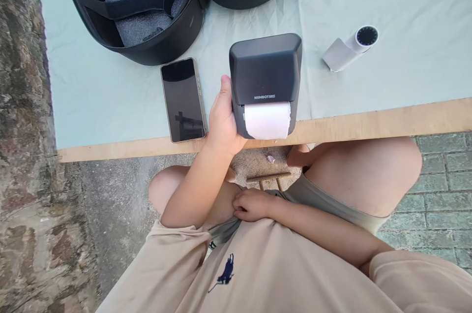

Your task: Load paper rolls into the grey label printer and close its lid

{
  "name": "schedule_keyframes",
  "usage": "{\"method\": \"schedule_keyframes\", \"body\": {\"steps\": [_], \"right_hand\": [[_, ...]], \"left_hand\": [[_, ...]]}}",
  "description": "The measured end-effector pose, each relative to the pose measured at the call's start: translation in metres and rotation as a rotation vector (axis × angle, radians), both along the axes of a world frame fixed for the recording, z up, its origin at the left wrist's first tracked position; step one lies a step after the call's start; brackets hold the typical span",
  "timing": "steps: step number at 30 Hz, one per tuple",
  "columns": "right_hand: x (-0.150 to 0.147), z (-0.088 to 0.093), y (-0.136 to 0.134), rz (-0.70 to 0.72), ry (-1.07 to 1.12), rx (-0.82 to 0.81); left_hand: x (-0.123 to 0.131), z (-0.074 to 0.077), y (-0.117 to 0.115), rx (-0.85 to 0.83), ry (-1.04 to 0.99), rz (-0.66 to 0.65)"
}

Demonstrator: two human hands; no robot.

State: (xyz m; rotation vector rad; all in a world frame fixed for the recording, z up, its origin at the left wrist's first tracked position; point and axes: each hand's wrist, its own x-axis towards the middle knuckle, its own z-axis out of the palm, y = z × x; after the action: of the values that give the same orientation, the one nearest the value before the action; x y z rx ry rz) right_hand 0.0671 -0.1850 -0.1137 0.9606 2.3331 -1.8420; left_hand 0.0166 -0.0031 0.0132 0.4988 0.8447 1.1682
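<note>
One boxy dark printer (266, 69) bears a ragged-edged white paper strip (268, 120)

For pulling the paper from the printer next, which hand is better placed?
Probably the right hand: it rests by the shorts with nothing visible in it, while the left hand is taken up holding the printer, paper sticking out.

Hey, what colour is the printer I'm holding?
The printer is dark grey, clearest in the head view.
</note>
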Motion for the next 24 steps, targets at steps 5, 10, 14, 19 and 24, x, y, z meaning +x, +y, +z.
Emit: {"method": "schedule_keyframes", "body": {"steps": [5,10,14,19,24], "right_hand": [[0.014,0.043,0.019,-0.126,-0.09,0.086],[0.074,0.149,0.056,0.142,0.238,0.076],[0.114,0.214,0.121,-0.501,0.216,0.819],[0.121,0.223,0.191,-0.362,-0.183,0.94],[0.12,0.228,0.203,-0.492,-0.15,0.929]], "left_hand": [[-0.001,-0.002,0.0,-0.02,-0.066,-0.024],[0.0,-0.004,-0.004,-0.031,-0.063,-0.03],[0.003,0.005,-0.004,-0.065,-0.047,-0.032],[0.004,0.011,-0.001,-0.127,-0.016,-0.029],[0.002,0.0,-0.001,-0.079,0.029,0.049]]}}
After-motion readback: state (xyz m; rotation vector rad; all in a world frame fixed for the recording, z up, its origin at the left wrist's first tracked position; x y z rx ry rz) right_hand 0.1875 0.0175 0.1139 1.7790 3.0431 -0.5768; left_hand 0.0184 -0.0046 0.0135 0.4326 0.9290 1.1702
